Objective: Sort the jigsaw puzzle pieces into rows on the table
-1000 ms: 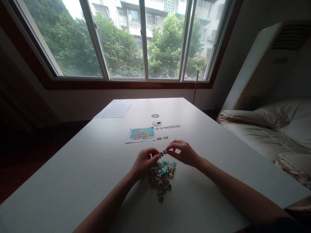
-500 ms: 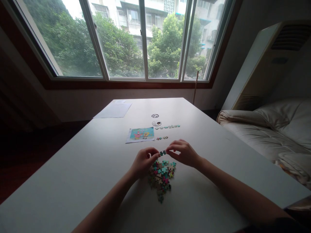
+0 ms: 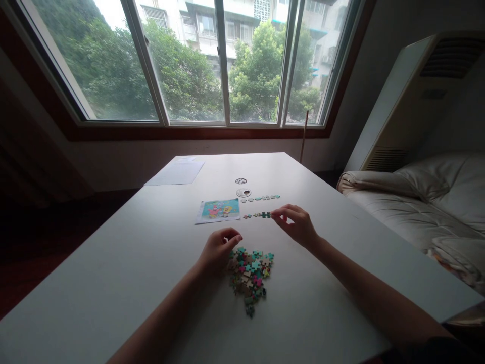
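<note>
My right hand (image 3: 297,224) pinches the dark green jigsaw pieces (image 3: 266,215) at the right end of the nearer row (image 3: 247,216) on the bench (image 3: 151,242); my left hand (image 3: 220,248) (curled narrow) is just beside the jigsaw pile (image 3: 250,275).

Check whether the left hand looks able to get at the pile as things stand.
Likely yes: the left hand is right beside the pile, no piece shows in its grasp, and nothing visible blocks the way. The right hand is off at the green pieces.
</note>
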A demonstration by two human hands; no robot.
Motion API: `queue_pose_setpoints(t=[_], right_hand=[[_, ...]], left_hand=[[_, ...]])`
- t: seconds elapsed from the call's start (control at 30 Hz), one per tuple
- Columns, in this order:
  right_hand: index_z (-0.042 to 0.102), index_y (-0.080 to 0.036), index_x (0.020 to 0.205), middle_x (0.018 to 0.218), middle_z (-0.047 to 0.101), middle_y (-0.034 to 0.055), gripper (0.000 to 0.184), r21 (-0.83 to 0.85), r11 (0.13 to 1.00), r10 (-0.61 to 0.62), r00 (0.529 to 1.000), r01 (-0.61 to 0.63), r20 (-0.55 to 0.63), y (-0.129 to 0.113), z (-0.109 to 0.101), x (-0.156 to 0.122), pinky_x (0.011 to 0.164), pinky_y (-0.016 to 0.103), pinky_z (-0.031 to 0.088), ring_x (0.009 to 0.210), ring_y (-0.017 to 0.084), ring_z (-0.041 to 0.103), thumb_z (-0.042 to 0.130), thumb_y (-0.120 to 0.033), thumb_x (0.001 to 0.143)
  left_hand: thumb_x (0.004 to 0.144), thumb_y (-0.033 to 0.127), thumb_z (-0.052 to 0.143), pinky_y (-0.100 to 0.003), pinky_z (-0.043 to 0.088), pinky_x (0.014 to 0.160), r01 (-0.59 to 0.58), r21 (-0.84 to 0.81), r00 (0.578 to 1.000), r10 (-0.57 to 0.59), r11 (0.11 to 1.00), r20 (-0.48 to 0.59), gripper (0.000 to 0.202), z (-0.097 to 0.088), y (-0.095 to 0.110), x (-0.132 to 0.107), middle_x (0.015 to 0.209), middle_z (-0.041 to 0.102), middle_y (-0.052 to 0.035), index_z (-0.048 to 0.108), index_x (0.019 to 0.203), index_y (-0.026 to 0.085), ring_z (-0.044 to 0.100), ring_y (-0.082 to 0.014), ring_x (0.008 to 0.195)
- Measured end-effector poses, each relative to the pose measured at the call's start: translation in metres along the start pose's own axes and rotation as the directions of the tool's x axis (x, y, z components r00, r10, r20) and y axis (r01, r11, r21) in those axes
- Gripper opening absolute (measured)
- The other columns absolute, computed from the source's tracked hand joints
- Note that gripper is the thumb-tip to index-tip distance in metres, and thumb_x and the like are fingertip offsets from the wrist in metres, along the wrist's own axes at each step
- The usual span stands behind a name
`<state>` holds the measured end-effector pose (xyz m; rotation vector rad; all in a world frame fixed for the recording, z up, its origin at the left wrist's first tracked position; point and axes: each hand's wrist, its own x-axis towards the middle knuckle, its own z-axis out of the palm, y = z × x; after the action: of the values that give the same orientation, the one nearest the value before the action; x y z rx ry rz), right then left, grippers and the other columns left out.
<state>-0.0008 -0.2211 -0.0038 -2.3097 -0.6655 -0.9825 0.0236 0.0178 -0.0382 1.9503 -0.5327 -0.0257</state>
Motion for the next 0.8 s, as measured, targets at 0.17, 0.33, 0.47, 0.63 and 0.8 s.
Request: queue_pose_setpoints(t=[0.17,0.33,0.47,0.63,0.8], right_hand=[[0.064,-0.020,0.083,0.075,0.063,0.0026,0.013,0.002,1.000,0.014,1.000,-0.014,-0.004,0.0029,0.0014,-0.0016,0.063,0.026,0.043,0.064,0.012,0.057,0.052,-0.027,0.084],[0.064,-0.021,0.083,0.075,0.064,0.0025,0.014,0.003,1.000,0.010,1.000,-0.010,-0.014,0.0026,0.0015,-0.0019,0.063,0.026,0.044,0.063,0.012,0.057,0.052,-0.027,0.084],[0.064,-0.020,0.082,0.074,0.064,0.0025,0.013,0.013,1.000,0.015,1.000,-0.015,-0.012,0.0011,0.0000,-0.0008,0.059,0.025,0.044,0.060,0.012,0.056,0.052,-0.027,0.083],[0.064,-0.020,0.083,0.074,0.063,0.0026,0.014,0.026,0.999,0.023,1.000,-0.022,-0.004,0.0007,0.0002,-0.0006,0.057,0.024,0.044,0.061,0.011,0.057,0.051,-0.027,0.084],[0.064,-0.020,0.083,0.074,0.063,0.0030,0.014,0.033,0.999,0.034,0.999,-0.034,0.002,0.0013,0.0012,-0.0014,0.055,0.024,0.044,0.060,0.011,0.056,0.051,-0.028,0.084]], left_hand=[[0.072,0.034,0.053,-0.022,0.041,0.055,0.001,0.004,1.000,-0.001,1.000,0.002,0.023,-0.0003,0.0008,0.0001,0.063,0.060,-0.0017,0.063,0.068,0.013,0.052,-0.0134,0.058],[0.073,0.035,0.053,-0.023,0.041,0.055,0.004,0.008,1.000,-0.004,1.000,0.005,0.023,-0.0005,0.0006,0.0006,0.063,0.060,-0.0016,0.062,0.068,0.014,0.052,-0.0132,0.058],[0.074,0.035,0.053,-0.022,0.040,0.055,0.003,0.014,1.000,-0.003,1.000,0.006,0.023,-0.0002,-0.0006,0.0006,0.064,0.060,-0.0013,0.062,0.069,0.014,0.051,-0.0126,0.057],[0.073,0.035,0.053,-0.021,0.039,0.053,0.003,0.020,1.000,-0.003,1.000,0.007,0.023,0.0004,-0.0013,0.0004,0.062,0.059,-0.0008,0.063,0.069,0.014,0.050,-0.0121,0.055],[0.073,0.035,0.053,-0.021,0.039,0.053,-0.002,0.026,1.000,0.002,1.000,0.000,0.023,0.0010,-0.0016,0.0003,0.062,0.059,-0.0008,0.063,0.068,0.014,0.050,-0.0121,0.055]])
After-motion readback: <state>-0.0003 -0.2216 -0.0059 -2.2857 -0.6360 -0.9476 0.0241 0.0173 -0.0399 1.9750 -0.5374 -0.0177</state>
